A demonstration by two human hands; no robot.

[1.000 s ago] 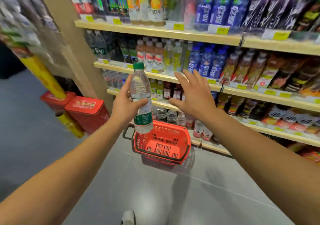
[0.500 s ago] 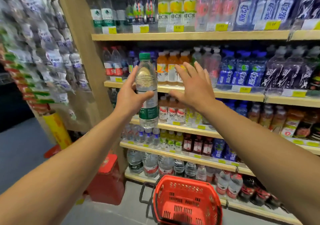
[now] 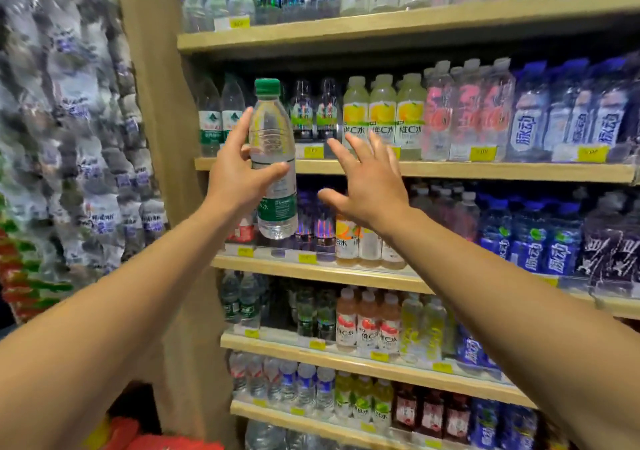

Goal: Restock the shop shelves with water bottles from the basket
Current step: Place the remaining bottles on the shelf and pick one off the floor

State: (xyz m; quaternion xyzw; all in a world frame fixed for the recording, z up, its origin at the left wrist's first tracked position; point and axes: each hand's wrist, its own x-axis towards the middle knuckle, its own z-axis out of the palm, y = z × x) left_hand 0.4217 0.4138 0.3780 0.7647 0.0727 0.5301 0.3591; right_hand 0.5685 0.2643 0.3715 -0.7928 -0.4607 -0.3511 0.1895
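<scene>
My left hand (image 3: 235,176) grips a clear water bottle (image 3: 273,159) with a green cap and green label, upright, in front of the left end of a wooden shelf (image 3: 450,170). Two matching green-labelled water bottles (image 3: 221,120) stand on that shelf just behind and left of it. My right hand (image 3: 369,181) is raised to the right of the bottle, fingers spread and straight, holding nothing and not touching the bottle. The basket is out of view.
Several wooden shelves hold rows of drink bottles: yellow-labelled ones (image 3: 382,117), pink ones (image 3: 467,114), blue ones (image 3: 568,120). A wooden upright (image 3: 156,110) bounds the shelving on the left, with hanging packets (image 3: 69,138) beyond it. Something red (image 3: 166,441) lies low at the bottom edge.
The view has tilted up and the basket has left the frame. My left hand has lifted the bottle towards the higher shelf. My right hand has stayed open beside it.
</scene>
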